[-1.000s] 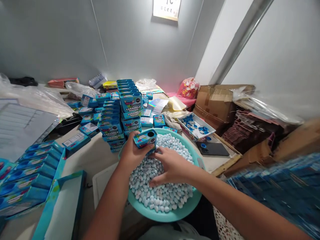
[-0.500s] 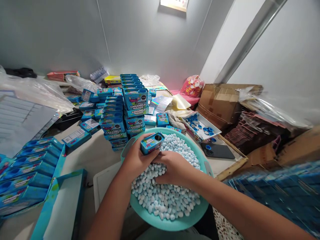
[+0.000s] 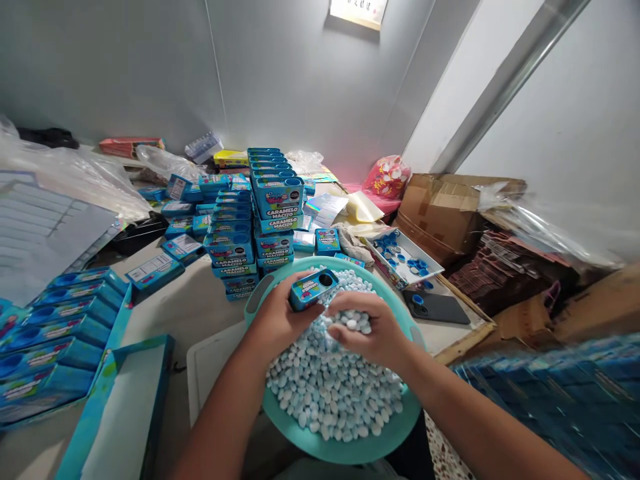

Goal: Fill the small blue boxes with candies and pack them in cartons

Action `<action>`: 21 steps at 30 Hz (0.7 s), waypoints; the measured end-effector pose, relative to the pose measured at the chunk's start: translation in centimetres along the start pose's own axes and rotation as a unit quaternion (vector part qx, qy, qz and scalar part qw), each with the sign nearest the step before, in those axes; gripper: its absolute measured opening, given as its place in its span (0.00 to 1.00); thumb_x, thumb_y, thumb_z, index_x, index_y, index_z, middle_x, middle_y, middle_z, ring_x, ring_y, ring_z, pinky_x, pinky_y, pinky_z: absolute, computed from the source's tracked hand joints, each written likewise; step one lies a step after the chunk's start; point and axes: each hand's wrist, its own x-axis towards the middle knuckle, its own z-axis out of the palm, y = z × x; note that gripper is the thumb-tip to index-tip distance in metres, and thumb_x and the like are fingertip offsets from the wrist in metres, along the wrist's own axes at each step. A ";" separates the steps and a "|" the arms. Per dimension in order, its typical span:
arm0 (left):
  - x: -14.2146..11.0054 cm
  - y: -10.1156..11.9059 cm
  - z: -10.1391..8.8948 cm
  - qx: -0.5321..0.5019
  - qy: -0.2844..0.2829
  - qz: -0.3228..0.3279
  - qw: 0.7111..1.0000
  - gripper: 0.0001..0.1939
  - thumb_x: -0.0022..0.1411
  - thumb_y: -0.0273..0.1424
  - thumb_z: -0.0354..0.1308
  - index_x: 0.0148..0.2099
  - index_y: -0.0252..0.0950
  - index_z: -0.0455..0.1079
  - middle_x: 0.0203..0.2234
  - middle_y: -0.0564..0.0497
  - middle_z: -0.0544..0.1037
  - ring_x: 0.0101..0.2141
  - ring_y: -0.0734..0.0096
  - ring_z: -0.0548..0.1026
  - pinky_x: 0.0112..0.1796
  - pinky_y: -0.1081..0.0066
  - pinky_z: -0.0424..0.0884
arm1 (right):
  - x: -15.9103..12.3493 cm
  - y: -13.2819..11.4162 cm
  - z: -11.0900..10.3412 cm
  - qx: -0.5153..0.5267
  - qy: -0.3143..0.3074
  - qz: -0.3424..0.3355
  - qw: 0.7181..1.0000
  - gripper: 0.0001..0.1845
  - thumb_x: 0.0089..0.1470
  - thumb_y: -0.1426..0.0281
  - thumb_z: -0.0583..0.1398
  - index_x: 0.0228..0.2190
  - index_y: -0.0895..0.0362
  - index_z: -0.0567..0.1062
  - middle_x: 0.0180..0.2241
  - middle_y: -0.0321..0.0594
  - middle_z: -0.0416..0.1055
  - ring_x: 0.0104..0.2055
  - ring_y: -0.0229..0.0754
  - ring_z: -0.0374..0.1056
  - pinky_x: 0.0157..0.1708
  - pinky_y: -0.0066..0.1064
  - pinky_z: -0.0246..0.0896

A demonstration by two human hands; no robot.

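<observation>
My left hand [image 3: 283, 313] is closed around a small blue candy box [image 3: 314, 289], tilted over the basin, with a dark round hole showing in its top. Close beside it on the right, my right hand [image 3: 373, 327] curls round a handful of candies [image 3: 354, 321], pale blue and white. Below both hands lies a heap of the same candies [image 3: 335, 393], filling a turquoise basin [image 3: 340, 452]. Behind the basin, stacks of blue candy boxes [image 3: 279, 200] stand in rows.
Left are a tray of upright blue boxes [image 3: 55, 340], an open blue carton [image 3: 125, 407] and papers [image 3: 45, 227]. On the right lie a white tray of blue caps [image 3: 403, 257], a dark phone [image 3: 443, 308] and cardboard boxes [image 3: 440, 210]. Loose boxes [image 3: 155, 273] lie left of the stacks.
My right hand has dipped into the candies and come up with a handful, now near the box's hole. My left hand keeps hold of the box. The whole view has shifted slightly.
</observation>
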 end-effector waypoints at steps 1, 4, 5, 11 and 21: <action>0.0 0.0 0.0 0.003 -0.002 0.005 1.000 0.29 0.57 0.35 0.69 0.60 0.37 0.70 0.55 0.42 0.79 0.55 0.49 0.78 0.55 0.55 0.74 | 0.2 0.0 0.0 0.018 0.039 0.011 0.999 0.03 0.53 0.67 0.69 0.32 0.52 0.80 0.30 0.38 0.79 0.30 0.42 0.73 0.31 0.34 0.69; -0.2 -0.4 -0.1 0.029 0.007 0.020 0.999 0.31 0.57 0.35 0.70 0.62 0.38 0.71 0.55 0.42 0.79 0.56 0.48 0.77 0.57 0.54 0.73 | 1.2 0.2 0.1 0.132 0.134 0.059 0.980 0.06 0.54 0.63 0.69 0.33 0.50 0.80 0.28 0.35 0.77 0.27 0.40 0.70 0.25 0.33 0.66; -0.2 -0.5 -0.1 0.040 0.010 0.026 0.999 0.31 0.57 0.35 0.70 0.62 0.39 0.71 0.55 0.43 0.80 0.56 0.48 0.77 0.57 0.53 0.72 | 1.8 0.3 0.1 0.180 0.154 0.067 0.969 0.07 0.55 0.61 0.68 0.33 0.50 0.79 0.27 0.33 0.75 0.25 0.39 0.68 0.23 0.31 0.65; -0.4 -0.4 -0.1 0.057 -0.021 0.063 0.996 0.28 0.56 0.32 0.70 0.60 0.45 0.75 0.56 0.49 0.80 0.57 0.50 0.77 0.58 0.56 0.72 | 6.0 0.2 0.6 0.300 0.231 0.071 0.923 0.09 0.53 0.61 0.65 0.29 0.52 0.73 0.21 0.28 0.69 0.19 0.33 0.62 0.16 0.24 0.53; -0.8 0.7 0.0 0.053 -0.039 0.043 0.997 0.30 0.56 0.29 0.69 0.61 0.44 0.75 0.57 0.50 0.80 0.57 0.48 0.76 0.59 0.55 0.71 | 6.4 0.4 1.1 0.335 0.261 0.134 0.895 0.11 0.52 0.60 0.63 0.27 0.51 0.67 0.23 0.29 0.66 0.23 0.36 0.64 0.24 0.29 0.63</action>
